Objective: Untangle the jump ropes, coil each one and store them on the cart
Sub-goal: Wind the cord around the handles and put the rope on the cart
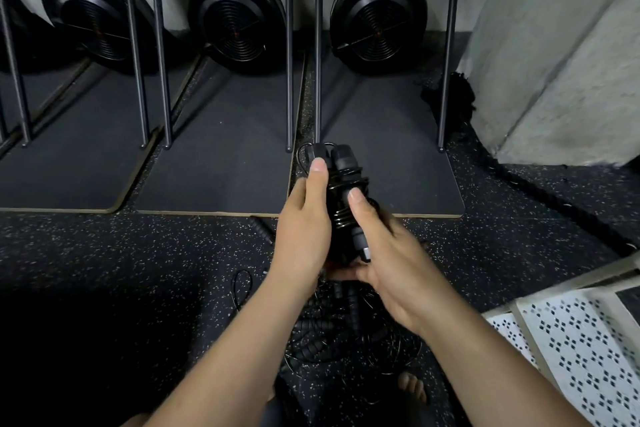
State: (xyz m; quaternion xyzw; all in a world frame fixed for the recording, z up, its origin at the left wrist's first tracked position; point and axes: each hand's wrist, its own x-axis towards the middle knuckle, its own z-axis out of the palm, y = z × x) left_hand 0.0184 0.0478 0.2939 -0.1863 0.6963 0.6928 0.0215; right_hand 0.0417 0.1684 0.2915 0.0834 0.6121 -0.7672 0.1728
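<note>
The left hand (304, 218) and right hand (391, 260) both grip the coiled jump rope (343, 191) at mid-frame, thumbs pressing its wraps. It is probably light, its thin cable springy and slick, so clamp handles and wraps together. More tangled ropes (346, 333) lie on the floor (138, 253) at 6 o'clock. The perforated cart (571, 340) stands at 4 o'clock, with open room towards it.

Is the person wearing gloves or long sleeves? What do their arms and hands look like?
No gloves, and no sleeves in view. Both arms are bare all the way to the bottom edge of the picture. The left hand and right hand show no rings, and neither wrist has a watch or band. The thumbnails are short and plain, with no polish.
</note>
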